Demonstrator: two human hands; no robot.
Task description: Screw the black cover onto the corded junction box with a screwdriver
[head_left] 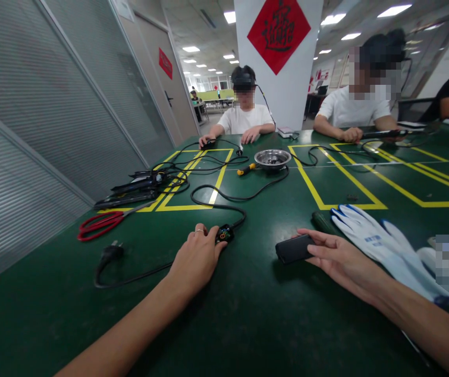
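My left hand (pixel 199 252) is closed on an in-line cable unit (pixel 224 235), a small dark box with coloured parts showing on its face. A black power cord (pixel 140 279) runs from it to a plug (pixel 112 252) at the left, and more cable leads away toward the middle of the table. Between the thumb and fingers of my right hand (pixel 336 256) is a black rectangular cover (pixel 293 249), held just above the green tabletop. Beyond that hand lie white-and-blue work gloves (pixel 381 243) and a dark green cylindrical object (pixel 324 222).
Red-handled scissors (pixel 102 224) and a pile of black parts (pixel 134 189) lie at the left. A metal bowl (pixel 272 158) holding small pieces stands mid-table beside a yellow-and-black tool (pixel 246 169). Opposite, one co-worker (pixel 247 118) handles a cable; another (pixel 352 112) holds a long dark object.
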